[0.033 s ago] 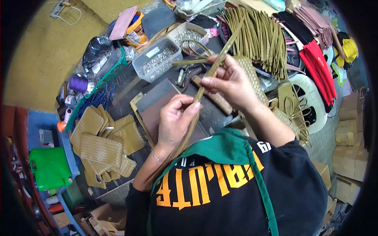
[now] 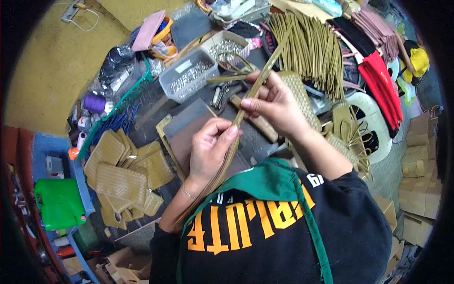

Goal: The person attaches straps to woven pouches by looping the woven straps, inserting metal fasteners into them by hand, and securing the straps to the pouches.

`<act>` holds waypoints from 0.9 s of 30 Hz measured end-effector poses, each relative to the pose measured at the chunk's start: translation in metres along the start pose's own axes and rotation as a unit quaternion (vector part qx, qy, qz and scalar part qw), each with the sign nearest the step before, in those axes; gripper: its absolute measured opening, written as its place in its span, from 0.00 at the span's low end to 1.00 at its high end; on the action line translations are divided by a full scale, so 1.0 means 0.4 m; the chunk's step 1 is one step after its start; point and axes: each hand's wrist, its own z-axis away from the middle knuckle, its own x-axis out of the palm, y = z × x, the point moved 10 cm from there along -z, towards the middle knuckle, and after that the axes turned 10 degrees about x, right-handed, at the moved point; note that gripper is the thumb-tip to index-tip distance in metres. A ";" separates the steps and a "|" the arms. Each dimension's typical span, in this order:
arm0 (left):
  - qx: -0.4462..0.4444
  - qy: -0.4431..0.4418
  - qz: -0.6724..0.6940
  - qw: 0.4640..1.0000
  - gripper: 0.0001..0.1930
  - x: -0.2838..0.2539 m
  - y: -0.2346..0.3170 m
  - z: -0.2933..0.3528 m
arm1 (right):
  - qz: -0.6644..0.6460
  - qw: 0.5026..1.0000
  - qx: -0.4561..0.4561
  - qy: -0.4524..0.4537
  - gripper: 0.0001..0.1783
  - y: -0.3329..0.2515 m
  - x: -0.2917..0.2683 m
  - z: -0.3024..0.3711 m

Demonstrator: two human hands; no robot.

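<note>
Dark worktable (image 2: pixel 150 100), cluttered rm w/ yellow wall (image 2: pixel 42 85); clear bin (image 2: pixel 178 97) of small metal pcs, woven olive pcs (image 2: pixel 122 180) at L, pile of olive straps (image 2: pixel 307 52) upper R. Held strap (image 2: pixel 273 57) is long, narrow, flat, olive-brown, slanting up-R above table. L hand (image 2: pixel 210 144) pinches it lower down; R hand (image 2: pixel 272 102) pinches it higher, thumb on top; forearms angle inward.

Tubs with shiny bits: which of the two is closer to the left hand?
The greyish see-through tub with the white label. The whiter tub sits behind it, farther from the left hand.
</note>
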 end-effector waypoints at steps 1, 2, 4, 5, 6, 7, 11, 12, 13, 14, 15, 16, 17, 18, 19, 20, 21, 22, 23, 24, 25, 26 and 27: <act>0.011 -0.001 0.003 1.000 0.04 -0.001 0.004 -0.004 | 0.005 1.000 0.003 -0.006 0.25 -0.002 0.005 -0.001; 0.035 0.001 -0.028 0.999 0.04 -0.004 0.014 -0.004 | -0.002 1.000 0.009 -0.012 0.24 -0.002 0.011 -0.003; 0.056 0.019 -0.062 0.996 0.05 -0.012 0.037 0.000 | -0.008 0.999 0.028 -0.035 0.23 0.000 0.028 -0.011; 0.066 0.022 -0.058 0.996 0.05 -0.013 0.048 0.003 | -0.012 0.998 0.027 -0.053 0.23 -0.005 0.041 -0.012; 0.076 0.025 -0.070 0.994 0.05 -0.017 0.059 0.005 | -0.016 0.996 0.041 -0.074 0.22 -0.007 0.051 -0.025; 0.085 0.029 -0.083 0.993 0.05 -0.023 0.070 0.008 | -0.019 0.993 0.057 -0.097 0.20 -0.008 0.064 -0.040; 0.093 0.120 -0.052 0.987 0.05 -0.089 0.098 0.051 | 0.006 0.983 0.129 -0.132 0.10 0.007 0.084 -0.180; 0.096 0.162 0.001 0.982 0.06 -0.112 0.096 0.068 | -0.006 0.983 0.143 -0.112 0.10 0.016 0.082 -0.232; 0.102 0.180 0.020 0.978 0.06 -0.127 0.106 0.077 | 0.010 0.983 0.140 -0.121 0.09 0.022 0.068 -0.296; 0.107 0.191 0.009 0.976 0.06 -0.137 0.118 0.085 | 0.052 0.986 0.090 -0.133 0.10 0.016 0.029 -0.381; 0.111 0.206 -0.005 0.972 0.06 -0.147 0.127 0.098 | 0.177 0.982 0.047 -0.039 0.11 0.008 -0.047 -0.466; 0.108 0.238 0.009 0.965 0.06 -0.164 0.127 0.118 | 0.260 0.965 0.030 0.002 0.12 -0.012 -0.067 -0.509; 0.111 0.239 0.009 0.965 0.06 -0.159 0.131 0.121 | 0.414 0.906 -0.055 0.064 0.12 -0.022 -0.158 -0.593; 0.114 0.262 -0.015 0.958 0.06 -0.179 0.131 0.141 | 0.526 0.838 -0.112 0.096 0.12 -0.032 -0.157 -0.613; 0.119 0.278 -0.037 0.952 0.06 -0.187 0.139 0.157 | 0.604 0.782 -0.109 0.111 0.11 -0.003 -0.185 -0.665; 0.118 0.301 -0.028 0.946 0.06 -0.199 0.125 0.170 | 0.703 0.699 -0.069 0.110 0.10 0.052 -0.226 -0.726; 0.117 0.323 -0.036 0.938 0.06 -0.215 0.117 0.188 | 0.703 0.705 -0.076 0.045 0.10 0.091 -0.178 -0.732; 0.114 0.337 -0.013 0.934 0.05 -0.216 0.106 0.190 | 0.754 0.655 -0.046 0.000 0.10 0.154 -0.209 -0.762; 0.109 0.359 0.007 0.927 0.05 -0.222 0.094 0.197 | 0.789 0.611 -0.031 -0.056 0.11 0.215 -0.207 -0.775; 0.104 0.373 0.019 0.922 0.05 -0.224 0.082 0.203 | 0.807 0.586 -0.032 -0.064 0.12 0.258 -0.208 -0.780; 0.099 0.387 0.014 0.917 0.05 -0.230 0.077 0.207 | 0.824 0.560 -0.034 -0.072 0.12 0.298 -0.213 -0.784; 0.087 0.367 -0.017 0.926 0.05 -0.225 0.072 0.192 | 0.825 0.560 -0.003 -0.075 0.13 0.324 -0.272 -0.810; 0.073 0.352 -0.049 0.932 0.05 -0.219 0.072 0.186 | 0.825 0.559 0.026 -0.083 0.13 0.344 -0.314 -0.840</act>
